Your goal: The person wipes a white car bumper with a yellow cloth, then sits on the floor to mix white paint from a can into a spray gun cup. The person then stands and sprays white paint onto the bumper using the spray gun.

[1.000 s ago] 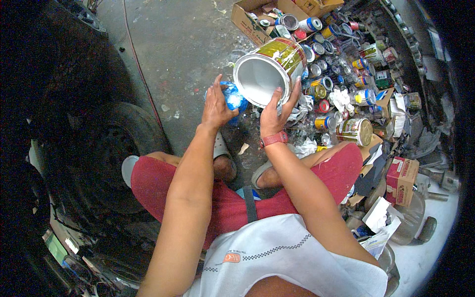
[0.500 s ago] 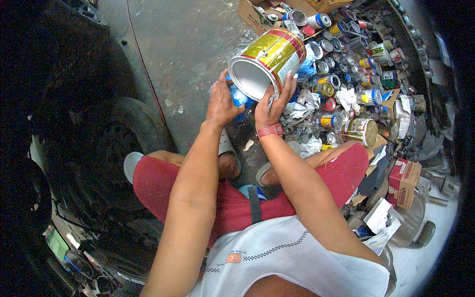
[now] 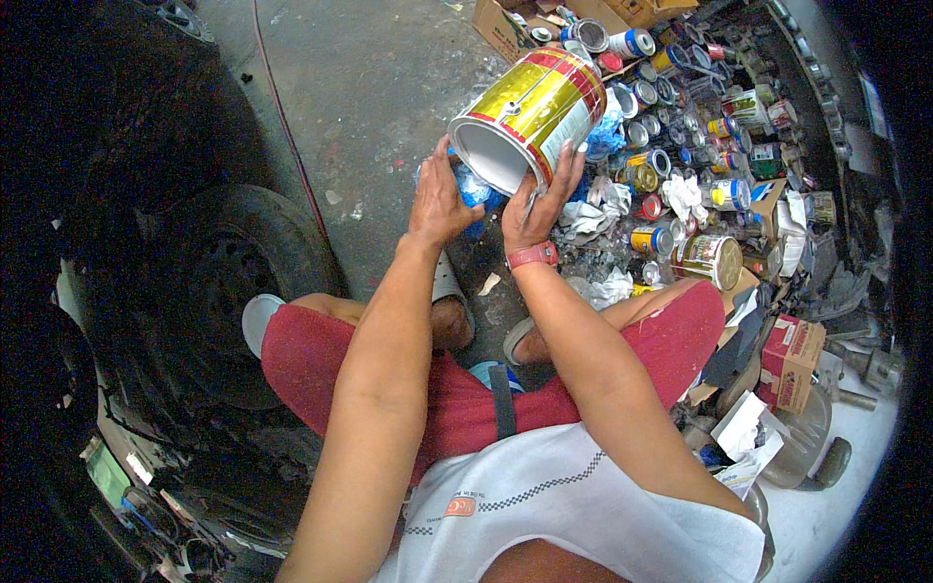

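Gold-and-red metal catches our eye first: a large paint can [image 3: 530, 117] held up at about 1 o'clock from our chest, tipped so its open white mouth faces down and toward our left. Our right hand [image 3: 535, 209] cups the can from beneath, fingers spread wide against its lower wall near the rim, a red wristband [image 3: 532, 256] just below the palm. That underhand hold looks meant to carry the weight while the can is tilted.

Our left hand [image 3: 442, 199] is curled around a crumpled blue rag [image 3: 476, 189], pressed right at the can's mouth, at 9 o'clock from the rim. We judge the rag sits there to wipe or catch at the opening; whether anything is coming out we cannot tell.

We are seated low, knees in red shorts [image 3: 389, 374] spread apart, sandalled feet on the concrete floor [image 3: 379, 87]. A dark car tyre [image 3: 233, 262] stands close at 9 o'clock. From 1 to 3 o'clock the floor is crowded with small tins [image 3: 680, 175] and white rags [image 3: 598, 209]; a cardboard box [image 3: 505, 29] lies at 12, and a short gold can [image 3: 709, 260] stands near our right knee, well apart from both hands.
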### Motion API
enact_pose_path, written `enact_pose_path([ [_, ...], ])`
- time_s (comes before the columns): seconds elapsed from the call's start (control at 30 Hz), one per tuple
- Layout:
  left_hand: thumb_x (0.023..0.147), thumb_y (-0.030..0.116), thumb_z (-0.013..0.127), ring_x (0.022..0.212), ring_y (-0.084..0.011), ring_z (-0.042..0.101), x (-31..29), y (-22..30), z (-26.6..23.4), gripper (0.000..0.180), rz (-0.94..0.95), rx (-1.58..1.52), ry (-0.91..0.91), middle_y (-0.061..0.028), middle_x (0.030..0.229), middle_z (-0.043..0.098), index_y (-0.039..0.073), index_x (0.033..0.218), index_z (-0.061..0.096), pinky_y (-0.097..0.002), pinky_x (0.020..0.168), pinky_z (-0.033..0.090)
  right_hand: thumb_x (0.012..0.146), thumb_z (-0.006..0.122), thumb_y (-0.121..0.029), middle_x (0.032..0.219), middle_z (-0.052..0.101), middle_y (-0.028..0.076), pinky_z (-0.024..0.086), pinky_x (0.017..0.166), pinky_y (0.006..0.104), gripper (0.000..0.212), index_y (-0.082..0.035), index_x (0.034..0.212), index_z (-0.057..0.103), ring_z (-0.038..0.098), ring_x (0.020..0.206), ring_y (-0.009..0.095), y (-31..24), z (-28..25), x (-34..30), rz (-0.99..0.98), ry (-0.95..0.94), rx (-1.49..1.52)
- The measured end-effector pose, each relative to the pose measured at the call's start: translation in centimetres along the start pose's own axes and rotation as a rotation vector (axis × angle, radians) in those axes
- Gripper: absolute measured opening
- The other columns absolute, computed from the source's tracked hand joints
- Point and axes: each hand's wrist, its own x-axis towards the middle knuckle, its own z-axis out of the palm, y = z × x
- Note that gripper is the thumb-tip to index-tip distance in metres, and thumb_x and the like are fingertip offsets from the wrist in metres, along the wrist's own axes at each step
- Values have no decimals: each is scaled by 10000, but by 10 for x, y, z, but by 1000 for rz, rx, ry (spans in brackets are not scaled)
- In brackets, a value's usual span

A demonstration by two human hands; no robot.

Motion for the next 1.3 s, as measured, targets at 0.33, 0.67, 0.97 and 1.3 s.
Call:
enact_pose_path([
  [0.33, 600, 157, 978, 1375, -462, 545, -2, 0, 0, 1318, -23, 5, -1, -285, 1448, 585, 7, 1668, 221, -513, 1209, 448, 1119, 573, -319, 1721, 228, 366, 267, 1287, 598, 670, -59, 1694, 348, 265, 1604, 537, -1, 0, -1, 15, -6, -4],
  [0.67, 588, 136, 980, 1333, -423, 570, -1, 0, -3, 1342, -24, -23, -9, -207, 1384, 660, 50, 1687, 214, -500, 1203, 449, 1124, 527, -200, 1726, 295, 302, 230, 1315, 513, 648, -24, 1701, 292, 314, 1599, 441, -27, -1, 23, 424, 76, 225],
  [0.97, 608, 155, 971, 1319, -422, 581, 4, -9, 2, 1307, -47, 0, -32, -214, 1388, 658, 41, 1681, 233, -494, 1211, 443, 1076, 650, -140, 1401, 671, 162, 670, 894, 482, 504, -67, 1555, 507, 756, 1112, 328, -17, -37, 52, 866, 323, 597],
  [1.3, 641, 146, 972, 1334, -434, 570, 10, -18, 14, 1271, -100, 64, -86, -201, 1406, 659, 44, 1675, 240, -503, 1217, 431, 1142, 543, -278, 1445, 629, 252, 631, 907, 726, 520, -8, 1567, 416, 697, 1234, 467, -28, -164, 45, 1295, -15, 702],
])
